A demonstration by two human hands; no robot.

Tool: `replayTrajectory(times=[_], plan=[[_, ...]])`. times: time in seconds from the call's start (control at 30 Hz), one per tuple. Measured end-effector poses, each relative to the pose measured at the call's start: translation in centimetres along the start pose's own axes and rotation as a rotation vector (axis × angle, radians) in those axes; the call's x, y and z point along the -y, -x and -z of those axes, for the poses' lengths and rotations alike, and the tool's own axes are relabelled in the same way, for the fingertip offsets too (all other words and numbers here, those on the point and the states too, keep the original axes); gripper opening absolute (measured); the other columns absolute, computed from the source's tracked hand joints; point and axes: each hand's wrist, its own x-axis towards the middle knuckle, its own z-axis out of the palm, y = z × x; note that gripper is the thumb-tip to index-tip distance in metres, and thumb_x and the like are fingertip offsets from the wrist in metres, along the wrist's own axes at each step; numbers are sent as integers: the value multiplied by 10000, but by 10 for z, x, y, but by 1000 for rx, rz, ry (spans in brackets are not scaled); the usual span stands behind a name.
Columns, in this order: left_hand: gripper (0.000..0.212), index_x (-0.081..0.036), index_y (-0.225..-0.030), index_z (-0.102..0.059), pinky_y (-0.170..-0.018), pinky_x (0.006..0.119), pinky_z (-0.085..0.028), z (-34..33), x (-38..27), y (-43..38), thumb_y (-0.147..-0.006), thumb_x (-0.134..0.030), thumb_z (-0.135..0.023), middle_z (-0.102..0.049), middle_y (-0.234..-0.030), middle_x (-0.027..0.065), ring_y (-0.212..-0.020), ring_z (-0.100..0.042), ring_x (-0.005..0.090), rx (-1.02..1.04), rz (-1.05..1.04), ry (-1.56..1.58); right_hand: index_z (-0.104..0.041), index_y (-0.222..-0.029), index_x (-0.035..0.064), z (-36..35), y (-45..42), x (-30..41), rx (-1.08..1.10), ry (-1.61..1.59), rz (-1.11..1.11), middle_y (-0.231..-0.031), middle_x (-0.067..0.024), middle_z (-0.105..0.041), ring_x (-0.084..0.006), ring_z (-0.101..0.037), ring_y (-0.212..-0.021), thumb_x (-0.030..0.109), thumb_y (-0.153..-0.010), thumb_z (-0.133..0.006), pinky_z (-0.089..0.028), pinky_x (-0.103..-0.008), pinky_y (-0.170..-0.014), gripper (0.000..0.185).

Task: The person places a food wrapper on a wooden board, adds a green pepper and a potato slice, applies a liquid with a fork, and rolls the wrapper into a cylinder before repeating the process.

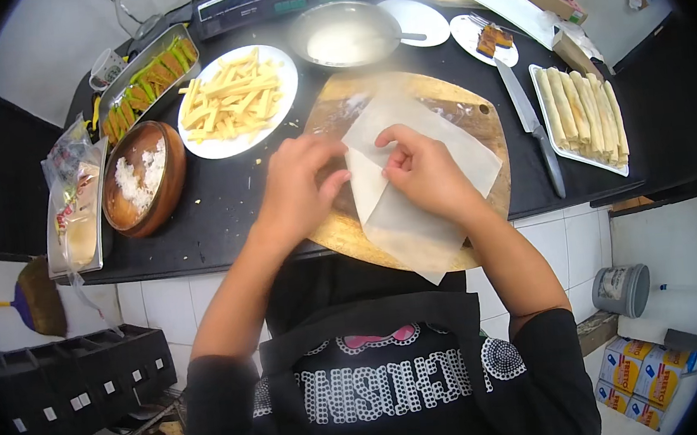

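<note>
A thin, translucent pastry wrapper [473, 150] lies on a round wooden board [340, 234], its near corner hanging past the board's front edge. At the left, a corner of the wrapper is folded inward into a pale triangular flap [367, 185]. My left hand [298, 178] is at the flap's left edge, thumb and fingers apart with nothing visible between them. Over the wrapper is my right hand [425, 167], its forefinger bent and its other fingers curled by the flap's right edge. Whether its fingertips pinch the wrapper cannot be made out.
Left are a plate of pale yellow sticks [232, 97], a wooden bowl [177, 183] with white food and a tray of stuffed green peppers [150, 79]. A metal bowl [345, 40] stands behind the board. Right are a kitchen knife [525, 102] and a tray of rolls [582, 116].
</note>
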Motion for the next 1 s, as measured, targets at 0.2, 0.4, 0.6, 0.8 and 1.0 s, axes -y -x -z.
replayTrajectory(times=[0.2, 0.4, 0.6, 0.8, 1.0], plan=[[333, -123, -1068, -718, -955, 451, -388, -9, -13, 13, -754, -213, -782, -662, -1219, 34, -1074, -575, 260, 17, -109, -162, -577, -1084, 51, 1, 1, -1, -1, -23, 10, -724, -1, -569, -79, -530, -662, -22, -839, -646, -457, -255, -627, 264], [438, -147, -1200, -682, -1069, 647, -238, -12, -18, 18, -800, -309, -757, -593, -1362, -16, -1273, -483, 291, 150, 31, -338, -583, -1048, 51, 1, 0, -3, -42, 37, 13, -712, -18, -571, -98, -539, -653, -17, -827, -639, -459, -273, -624, 238], [698, -150, -1385, -535, -1075, 741, -132, -10, -19, 21, -801, -485, -718, -439, -1510, 17, -1442, -272, 359, 285, 88, -420, -633, -1012, 58, -4, 1, -12, -79, 203, 170, -801, -76, -612, -193, -593, -719, 12, -787, -658, -475, -316, -662, 231], [985, -90, -1496, -351, -1076, 761, -82, -5, -18, 20, -741, -606, -718, -331, -1568, 78, -1480, -146, 396, 378, 115, -377, -702, -1119, 202, -10, 7, -9, -60, 566, 654, -1112, -122, -588, -308, -553, -1034, 139, -737, -734, -447, -421, -819, 388], [1309, -69, -1563, -28, -1064, 770, -41, -6, -15, 22, -652, -646, -769, -326, -1558, 150, -1483, -111, 418, 340, 150, -238, -700, -1114, 131, -17, 10, 0, -175, 515, 653, -1146, -128, -591, -338, -539, -1078, 162, -725, -761, -395, -463, -929, 395]])
